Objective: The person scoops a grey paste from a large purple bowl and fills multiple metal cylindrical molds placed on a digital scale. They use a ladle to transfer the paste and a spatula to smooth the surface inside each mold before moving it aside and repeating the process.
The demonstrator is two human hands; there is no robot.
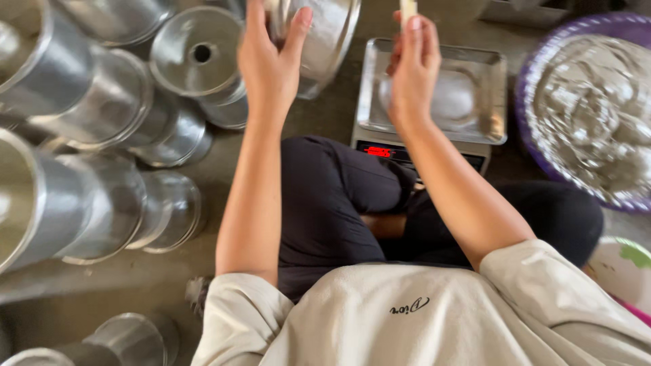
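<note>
Metal tin (pixel 325 34) tilts above the floor beside the scale (pixel 431 102), my left hand (pixel 271 64) clasping only its rim while my right hand (pixel 412 68) pinches a pale stick (pixel 408 9), so I judge it could slip

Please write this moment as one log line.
left hand: holds metal tin | right hand: holds pale stick | scale: below

At ten o'clock we see polished metal moulds (pixel 102 102), bright and smooth. The tilted tin (pixel 325 41) at twelve is shiny metal too. The scale tray (pixel 488 88) looks brushed steel, duller. At two o'clock, a glossy purple plastic basin (pixel 542 57) holds rough, wet grey batter (pixel 597 115).
</note>
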